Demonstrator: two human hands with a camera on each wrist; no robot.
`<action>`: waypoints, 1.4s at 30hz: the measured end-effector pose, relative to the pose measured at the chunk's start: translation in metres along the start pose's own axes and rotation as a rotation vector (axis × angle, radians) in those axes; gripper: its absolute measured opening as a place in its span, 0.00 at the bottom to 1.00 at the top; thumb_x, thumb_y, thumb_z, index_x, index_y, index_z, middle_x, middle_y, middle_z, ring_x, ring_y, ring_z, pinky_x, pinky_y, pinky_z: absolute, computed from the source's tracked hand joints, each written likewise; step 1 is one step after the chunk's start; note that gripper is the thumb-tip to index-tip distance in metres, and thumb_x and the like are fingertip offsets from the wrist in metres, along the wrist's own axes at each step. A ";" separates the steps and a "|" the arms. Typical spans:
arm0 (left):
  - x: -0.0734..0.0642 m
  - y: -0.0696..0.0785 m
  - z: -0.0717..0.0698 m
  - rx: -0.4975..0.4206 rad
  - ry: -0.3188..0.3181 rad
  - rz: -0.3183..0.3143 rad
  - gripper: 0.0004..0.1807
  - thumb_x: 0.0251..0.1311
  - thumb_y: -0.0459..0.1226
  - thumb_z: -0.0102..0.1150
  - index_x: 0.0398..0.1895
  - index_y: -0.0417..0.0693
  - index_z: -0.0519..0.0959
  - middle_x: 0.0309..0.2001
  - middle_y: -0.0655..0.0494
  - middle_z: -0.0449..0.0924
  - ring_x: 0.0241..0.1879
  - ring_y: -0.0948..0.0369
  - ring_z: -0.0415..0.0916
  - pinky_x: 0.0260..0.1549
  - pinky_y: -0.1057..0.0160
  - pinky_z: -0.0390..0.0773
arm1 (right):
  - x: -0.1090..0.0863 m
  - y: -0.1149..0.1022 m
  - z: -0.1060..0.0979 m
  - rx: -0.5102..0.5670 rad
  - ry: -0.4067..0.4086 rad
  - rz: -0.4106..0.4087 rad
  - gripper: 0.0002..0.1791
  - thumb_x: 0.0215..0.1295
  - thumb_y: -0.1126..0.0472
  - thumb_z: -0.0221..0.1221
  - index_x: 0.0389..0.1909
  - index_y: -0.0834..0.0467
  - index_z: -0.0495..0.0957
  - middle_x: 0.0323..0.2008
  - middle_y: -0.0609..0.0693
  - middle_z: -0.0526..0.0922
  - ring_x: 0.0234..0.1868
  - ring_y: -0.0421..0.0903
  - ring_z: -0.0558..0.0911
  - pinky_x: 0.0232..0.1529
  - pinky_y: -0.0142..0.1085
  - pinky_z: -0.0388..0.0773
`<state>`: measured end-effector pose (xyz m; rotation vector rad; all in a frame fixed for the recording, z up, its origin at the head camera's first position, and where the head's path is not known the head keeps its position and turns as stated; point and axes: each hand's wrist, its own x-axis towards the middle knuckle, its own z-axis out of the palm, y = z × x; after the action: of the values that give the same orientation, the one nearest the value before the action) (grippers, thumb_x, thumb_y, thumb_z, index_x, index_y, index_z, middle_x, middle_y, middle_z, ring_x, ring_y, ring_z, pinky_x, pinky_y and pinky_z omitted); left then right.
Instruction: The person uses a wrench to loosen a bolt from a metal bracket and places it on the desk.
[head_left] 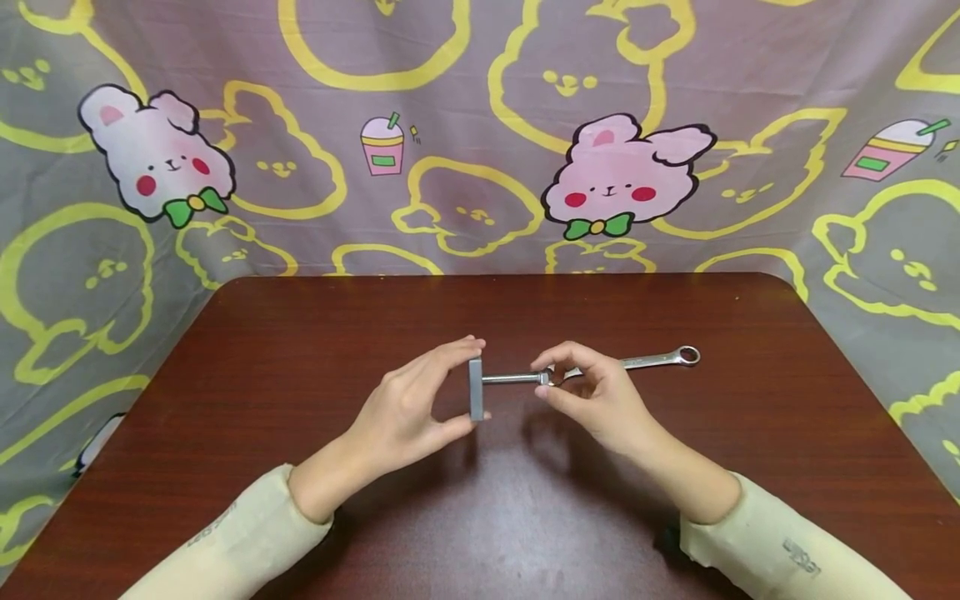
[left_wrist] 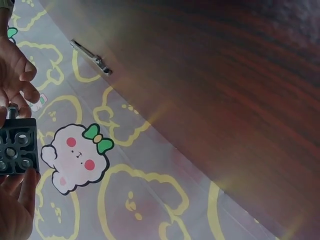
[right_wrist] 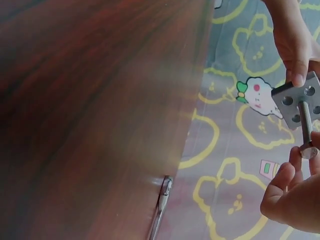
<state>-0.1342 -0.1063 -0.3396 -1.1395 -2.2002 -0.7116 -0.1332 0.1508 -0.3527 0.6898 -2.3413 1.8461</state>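
Note:
My left hand [head_left: 405, 408] grips a square grey metal plate [head_left: 476, 390] by its edges, thumb below and fingers above. Several round holes [right_wrist: 309, 91] show in the plate's face, and its other side [left_wrist: 20, 150] is ribbed. A long metal bolt [head_left: 513, 378] stands out from the plate's middle, pointing toward my right hand [head_left: 603, 392]. With thumb and fingertips, that hand pinches the bolt's hex head [right_wrist: 309, 152]. Plate and bolt are held up over the table. Behind the right hand lies a combination wrench [head_left: 656, 361], partly hidden by the fingers.
The dark brown wooden table [head_left: 300, 333] has rounded far corners. A hanging cloth [head_left: 480, 125] with cartoon rabbits and yellow outlines closes off the back and both sides. The wrench lies toward the table's far side.

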 end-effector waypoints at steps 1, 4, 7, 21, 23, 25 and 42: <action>0.000 0.000 0.000 0.000 0.000 0.002 0.40 0.41 0.38 0.79 0.60 0.39 0.71 0.60 0.49 0.79 0.60 0.54 0.78 0.56 0.57 0.80 | 0.000 0.000 -0.001 0.000 -0.008 0.006 0.12 0.58 0.73 0.65 0.43 0.63 0.81 0.38 0.36 0.81 0.37 0.38 0.77 0.32 0.30 0.79; -0.001 0.001 0.000 -0.003 0.002 0.009 0.40 0.41 0.38 0.79 0.60 0.39 0.71 0.60 0.49 0.79 0.61 0.53 0.78 0.57 0.58 0.80 | -0.001 0.000 -0.002 0.003 -0.029 0.033 0.10 0.62 0.71 0.64 0.44 0.64 0.81 0.39 0.39 0.82 0.37 0.38 0.78 0.34 0.30 0.79; -0.001 0.001 0.000 -0.013 0.002 0.016 0.40 0.41 0.38 0.79 0.60 0.39 0.71 0.60 0.48 0.79 0.61 0.53 0.78 0.58 0.58 0.79 | -0.001 0.000 -0.004 0.037 -0.048 0.076 0.08 0.68 0.67 0.59 0.46 0.63 0.80 0.37 0.45 0.83 0.35 0.38 0.81 0.34 0.31 0.80; 0.001 0.002 0.000 -0.019 0.027 0.026 0.40 0.41 0.38 0.80 0.60 0.39 0.72 0.60 0.47 0.79 0.60 0.53 0.79 0.58 0.58 0.79 | 0.000 -0.002 -0.003 0.095 -0.015 0.054 0.07 0.72 0.67 0.55 0.43 0.66 0.79 0.26 0.44 0.83 0.28 0.42 0.84 0.29 0.30 0.79; 0.001 0.002 0.000 -0.017 0.030 0.020 0.41 0.41 0.38 0.80 0.60 0.38 0.71 0.60 0.47 0.79 0.59 0.53 0.79 0.57 0.58 0.80 | 0.000 -0.002 -0.001 0.079 0.012 0.044 0.07 0.67 0.69 0.59 0.44 0.66 0.79 0.30 0.40 0.84 0.32 0.39 0.83 0.31 0.29 0.79; 0.001 0.002 -0.001 -0.014 0.032 0.013 0.41 0.41 0.38 0.80 0.60 0.38 0.71 0.60 0.47 0.79 0.59 0.53 0.79 0.56 0.58 0.81 | -0.001 -0.003 0.000 0.056 0.034 0.029 0.11 0.62 0.72 0.63 0.45 0.66 0.79 0.34 0.36 0.83 0.35 0.36 0.81 0.34 0.28 0.80; 0.002 0.002 -0.002 -0.023 0.026 0.017 0.40 0.42 0.38 0.80 0.60 0.39 0.71 0.60 0.47 0.79 0.60 0.52 0.79 0.57 0.57 0.80 | 0.000 -0.004 -0.003 0.080 -0.022 0.070 0.10 0.69 0.67 0.58 0.48 0.66 0.78 0.35 0.42 0.84 0.35 0.40 0.85 0.36 0.31 0.81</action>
<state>-0.1335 -0.1052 -0.3366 -1.1526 -2.1634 -0.7427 -0.1323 0.1531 -0.3487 0.6471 -2.3461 1.9805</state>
